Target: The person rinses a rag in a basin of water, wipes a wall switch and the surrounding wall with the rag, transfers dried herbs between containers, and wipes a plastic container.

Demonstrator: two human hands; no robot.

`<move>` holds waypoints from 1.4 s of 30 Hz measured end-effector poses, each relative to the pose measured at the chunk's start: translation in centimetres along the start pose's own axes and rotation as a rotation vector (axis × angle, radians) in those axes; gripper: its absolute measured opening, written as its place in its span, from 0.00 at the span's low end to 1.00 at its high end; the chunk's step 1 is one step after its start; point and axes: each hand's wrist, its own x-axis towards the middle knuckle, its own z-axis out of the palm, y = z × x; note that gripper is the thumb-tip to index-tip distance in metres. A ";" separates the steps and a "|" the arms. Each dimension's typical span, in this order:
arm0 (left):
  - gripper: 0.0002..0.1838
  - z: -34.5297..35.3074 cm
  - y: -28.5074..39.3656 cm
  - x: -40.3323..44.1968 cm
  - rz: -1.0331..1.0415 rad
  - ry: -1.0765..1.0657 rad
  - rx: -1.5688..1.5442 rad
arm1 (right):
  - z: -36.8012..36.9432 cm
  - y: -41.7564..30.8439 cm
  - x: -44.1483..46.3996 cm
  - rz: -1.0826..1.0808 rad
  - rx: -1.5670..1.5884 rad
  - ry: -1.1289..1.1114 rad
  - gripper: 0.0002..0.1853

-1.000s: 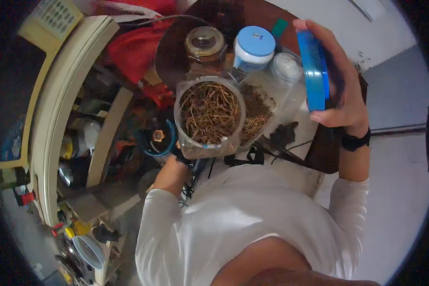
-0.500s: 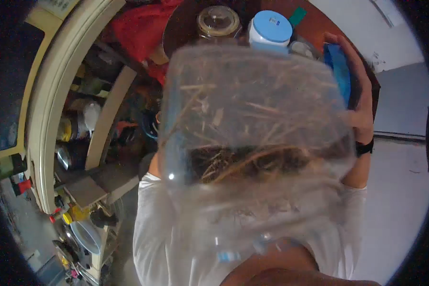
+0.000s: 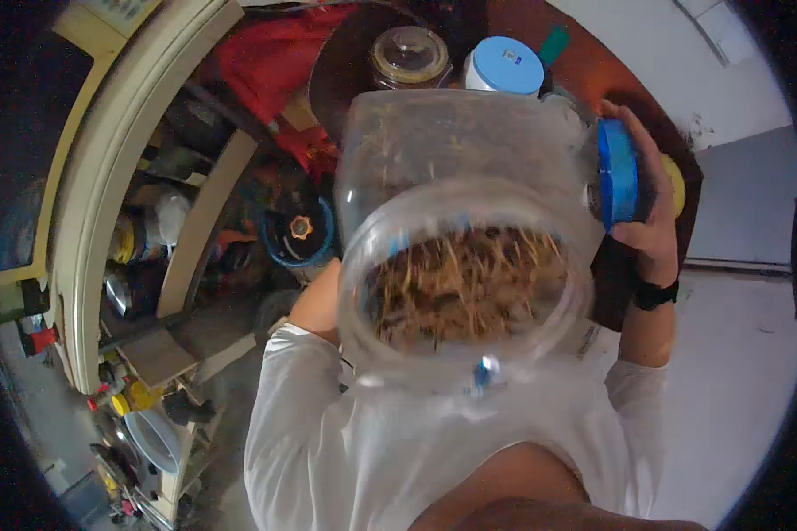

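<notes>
A large clear plastic jar (image 3: 469,133) is held up before me, tilted so that its round open mouth faces the camera. Thin brown dried stalks or roots (image 3: 469,288) fill much of its inside. My left forearm (image 3: 317,301) reaches behind the jar and bears it; the fingers of that hand are hidden. To the right of the jar, my right hand (image 3: 655,199) is curled around a blue screw lid (image 3: 620,173), held on edge. The lid is apart from the mouth of the jar.
Behind the jar, a dark red-brown table (image 3: 580,44) bears a lidded glass jar (image 3: 409,57) and a white tub with a light blue lid (image 3: 505,66). A cluttered shelf (image 3: 181,226) stands at left. A blue-rimmed black container (image 3: 298,230) sits beside my left arm.
The jar has tipped, so its open mouth now faces the camera and the stalks inside show clearly. My right hand has moved slightly down with the blue lid, which shows more fully.
</notes>
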 end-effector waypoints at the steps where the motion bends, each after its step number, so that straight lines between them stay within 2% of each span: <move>1: 0.38 0.0 0.0 0.0 0.001 0.000 -0.001 | 0.0 -0.1 -0.1 0.044 0.026 -0.002 0.54; 7: 0.38 -0.1 -0.2 0.4 0.009 -0.011 -0.013 | 0.0 0.0 0.0 0.108 0.038 -0.005 0.54; 9: 0.38 -0.1 -0.1 0.5 0.008 -0.015 -0.016 | -0.4 0.9 0.1 0.045 -0.027 -0.078 0.53; 13: 0.38 0.0 0.0 0.7 0.016 -0.028 -0.011 | 0.6 0.6 0.1 0.072 0.100 -0.060 0.54; 26: 0.39 -0.2 0.0 0.9 0.011 -0.055 -0.018 | 1.3 0.5 0.0 0.025 0.086 -0.109 0.54; 35: 0.39 -0.2 -0.1 1.0 -0.008 -0.065 -0.010 | 1.8 -0.6 -0.1 0.070 0.085 -0.125 0.55; 37: 0.39 -0.2 -0.1 1.2 -0.017 -0.064 -0.003 | 1.2 -1.4 -0.1 0.022 -0.111 -0.341 0.57; 38: 0.39 -0.3 -0.1 1.3 -0.017 -0.067 0.003 | 1.0 -2.1 0.2 0.027 -0.114 -0.335 0.57; 40: 0.39 -0.5 -0.1 1.4 -0.028 -0.065 0.006 | 0.9 -3.8 0.8 -0.156 -0.118 -0.769 0.59; 42: 0.39 -0.8 -0.1 1.4 -0.028 -0.063 0.014 | 1.1 -4.8 1.0 -0.156 -0.090 -0.824 0.59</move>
